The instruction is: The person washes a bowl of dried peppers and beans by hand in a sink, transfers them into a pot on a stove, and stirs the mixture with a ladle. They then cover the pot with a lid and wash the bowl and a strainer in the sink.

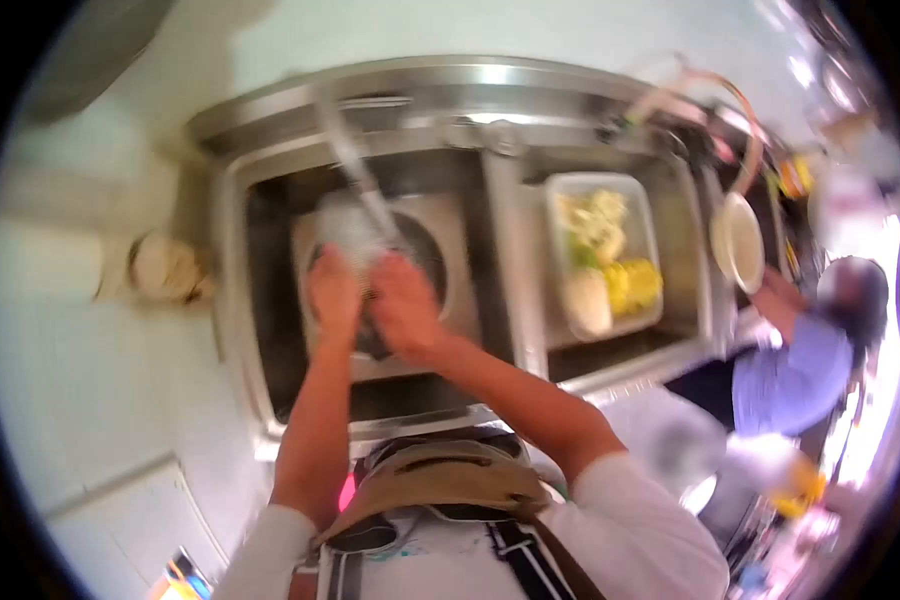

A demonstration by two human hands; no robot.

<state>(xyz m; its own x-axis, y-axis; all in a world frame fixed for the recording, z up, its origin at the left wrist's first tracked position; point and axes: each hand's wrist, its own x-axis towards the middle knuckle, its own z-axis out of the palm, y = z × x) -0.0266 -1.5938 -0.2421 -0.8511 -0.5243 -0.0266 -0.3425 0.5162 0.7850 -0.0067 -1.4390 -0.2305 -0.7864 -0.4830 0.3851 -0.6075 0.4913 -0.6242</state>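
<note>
My left hand (pixel 334 292) and my right hand (pixel 404 308) are held close together over the left basin of a steel double sink (pixel 500 215). Both reach under the stream from a long tap spout (pixel 355 170). The image is blurred, and I cannot tell whether either hand holds something. Under the hands lies a steel tray with a dark round pan (pixel 432 255) in it. Water splashes whitish (pixel 342 225) just above my left hand.
The right basin holds a clear tub (pixel 650 240) of yellow and pale vegetables. Another person in a lilac sleeve (pixel 795 375) stands at the right, a hand near a white bowl (pixel 738 240). A round woven object (pixel 165 268) hangs left of the sink.
</note>
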